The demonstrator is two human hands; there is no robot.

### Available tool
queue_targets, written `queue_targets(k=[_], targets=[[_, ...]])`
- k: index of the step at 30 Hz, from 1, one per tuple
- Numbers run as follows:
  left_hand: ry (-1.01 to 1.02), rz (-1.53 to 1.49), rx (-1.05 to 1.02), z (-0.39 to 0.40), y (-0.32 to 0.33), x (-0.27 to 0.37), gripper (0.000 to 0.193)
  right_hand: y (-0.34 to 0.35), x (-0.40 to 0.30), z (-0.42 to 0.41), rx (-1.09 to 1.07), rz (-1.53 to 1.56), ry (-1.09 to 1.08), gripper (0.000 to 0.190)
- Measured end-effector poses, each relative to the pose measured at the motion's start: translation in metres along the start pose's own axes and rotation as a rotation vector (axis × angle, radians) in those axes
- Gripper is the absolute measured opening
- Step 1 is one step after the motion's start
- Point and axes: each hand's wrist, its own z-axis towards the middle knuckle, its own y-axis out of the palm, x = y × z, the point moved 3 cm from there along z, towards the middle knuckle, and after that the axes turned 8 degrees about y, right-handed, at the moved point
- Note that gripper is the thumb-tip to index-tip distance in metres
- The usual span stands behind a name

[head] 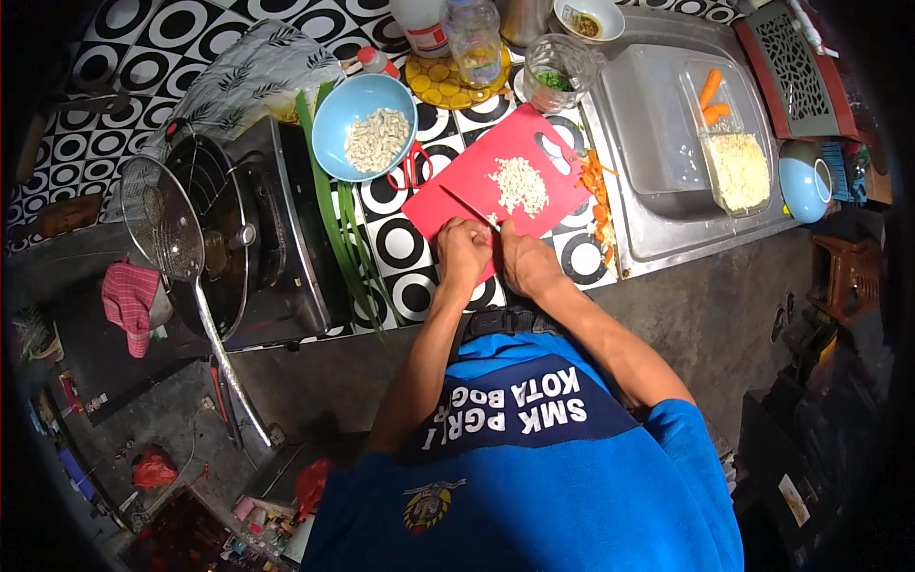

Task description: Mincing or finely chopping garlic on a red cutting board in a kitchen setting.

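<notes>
A red cutting board (447,204) lies at a slant on the tiled counter in front of me. My right hand (527,259) grips a kitchen knife (468,204) whose thin blade points away to the left across the board. Close beside the blade, my left hand (463,249) is curled at the board's near edge; whatever its fingers may pinch is hidden. A few pale bits lie by the blade, between the hands. Beyond them sits a pile of finely chopped pale food (522,187). Orange carrot peelings (595,182) lie along the board's right edge.
A blue bowl (336,107) of pale chopped pieces stands behind the board, near red-handled scissors (416,168). Long green leaves (332,214) lie beside the stove (304,236), which carries a wok (239,286) and a strainer (163,218). Right is a steel sink (636,243) with a food container (740,175).
</notes>
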Motion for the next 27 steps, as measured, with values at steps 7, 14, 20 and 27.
queue_targets(k=[7, 14, 20, 27], targets=[[0.019, 0.013, 0.018, -0.001, 0.002, -0.001, 0.006, -0.002, 0.002, -0.001, -0.032, 0.009, 0.038, 0.023], [0.085, 0.015, 0.022, -0.002, 0.003, -0.007, 0.005, -0.002, -0.001, -0.002, 0.023, -0.02, -0.015, 0.022], [0.066, 0.012, 0.031, -0.002, 0.003, -0.005, 0.005, 0.0, -0.001, -0.001, 0.019, 0.014, 0.001, 0.02], [0.051, 0.013, -0.005, 0.001, 0.001, -0.003, 0.007, 0.004, 0.001, 0.003, 0.041, 0.011, -0.002, 0.019]])
